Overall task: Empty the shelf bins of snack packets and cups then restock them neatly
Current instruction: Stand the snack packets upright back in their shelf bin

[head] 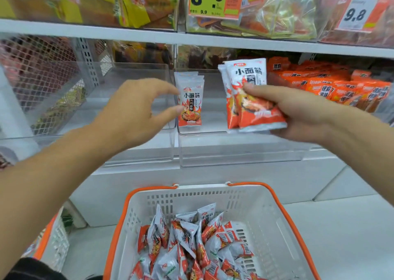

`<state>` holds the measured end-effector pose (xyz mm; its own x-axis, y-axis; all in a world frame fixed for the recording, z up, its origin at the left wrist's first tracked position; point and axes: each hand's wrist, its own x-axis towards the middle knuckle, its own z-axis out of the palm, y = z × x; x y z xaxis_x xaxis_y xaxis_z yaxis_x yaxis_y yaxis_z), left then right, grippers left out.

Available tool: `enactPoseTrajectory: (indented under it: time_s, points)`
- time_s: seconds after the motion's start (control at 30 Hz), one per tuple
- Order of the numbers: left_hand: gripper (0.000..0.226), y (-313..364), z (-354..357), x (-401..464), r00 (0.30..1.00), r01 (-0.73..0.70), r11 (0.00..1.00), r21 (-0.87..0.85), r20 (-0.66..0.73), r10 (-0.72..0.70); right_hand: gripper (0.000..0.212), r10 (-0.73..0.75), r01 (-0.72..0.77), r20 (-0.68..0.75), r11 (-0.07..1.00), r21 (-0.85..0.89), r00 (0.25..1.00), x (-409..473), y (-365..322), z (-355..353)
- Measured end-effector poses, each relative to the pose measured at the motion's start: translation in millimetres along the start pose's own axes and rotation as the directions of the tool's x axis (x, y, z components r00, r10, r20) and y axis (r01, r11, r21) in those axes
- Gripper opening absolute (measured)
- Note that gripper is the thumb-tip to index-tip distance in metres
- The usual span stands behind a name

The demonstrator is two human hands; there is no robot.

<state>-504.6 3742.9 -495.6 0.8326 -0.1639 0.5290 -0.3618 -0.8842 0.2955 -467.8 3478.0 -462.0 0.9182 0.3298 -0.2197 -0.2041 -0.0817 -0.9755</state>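
Right hand (298, 111) grips a small stack of white-and-orange snack packets (249, 96), thumb across the front, fingers underneath, held upright just in front of the middle clear bin (234, 149). Left hand (138, 107) holds nothing, fingers spread and relaxed; thumb and forefinger tips sit at the left edge of the upright row of packets (189, 100), apparently steadying it, though actual contact is hard to confirm through the bin wall. That row stands at the far left of the middle bin, faces forward, only a few packets deep; the rest of that bin is bare. Left clear bin (128, 130) shows no stock at all. To the right, the orange packets (341, 87) lie piled in their own bin, looks untouched. Below, the white basket with orange handles (213, 196) on the floor has a loose heap of the same white-and-orange packets (191, 241), many left. Judgement: emptying of this bin is done, restock has just started, one short row in, a handful on the way, the bulk in the basket. No cups visible here. Upper shelf bins with the price tag (213, 0) are full; can't tell if they are part of the job.
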Motion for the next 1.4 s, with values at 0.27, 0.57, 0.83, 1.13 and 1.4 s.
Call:
enactPoseTrajectory:
  time_s: [0.27, 0.57, 0.83, 1.13, 1.4]
  points:
    - [0.050, -16.6, 11.9, 1.6, 0.988, -0.113, 0.991, 0.067, 0.110, 0.105, 0.046, 0.095, -0.092, -0.010, 0.924, -0.372, 0.995, 135.0, 14.2, 24.2]
    - [0.054, -28.0, 19.5, 1.4, 0.988, -0.106, 0.991, 0.083, 0.125, 0.095, 0.048, 0.023, -0.088, -0.100, 0.693, -0.715, 0.995, 168.3, 18.7, 49.4]
    - [0.052, -27.2, 23.6, -2.4, 0.990, -0.140, 0.990, 0.028, 0.036, 0.139, 0.060, 0.030, -0.095, -0.106, 0.719, -0.688, 0.994, 138.0, 1.5, 42.6]
    - [0.029, 14.7, 68.6, -62.7, 0.835, -0.191, 0.981, 0.025, 0.530, 0.149, 0.044, 0.280, -0.007, 0.286, 0.726, -0.687, 0.916, -21.2, 83.3, 22.2]
    - [0.058, -23.0, 196.8, -233.6, 0.140, 0.090, 0.830, 0.551, 0.818, -0.558, 0.093, 0.450, -0.016, 0.152, 0.348, -0.937, 0.880, 8.9, 341.1, 86.0]
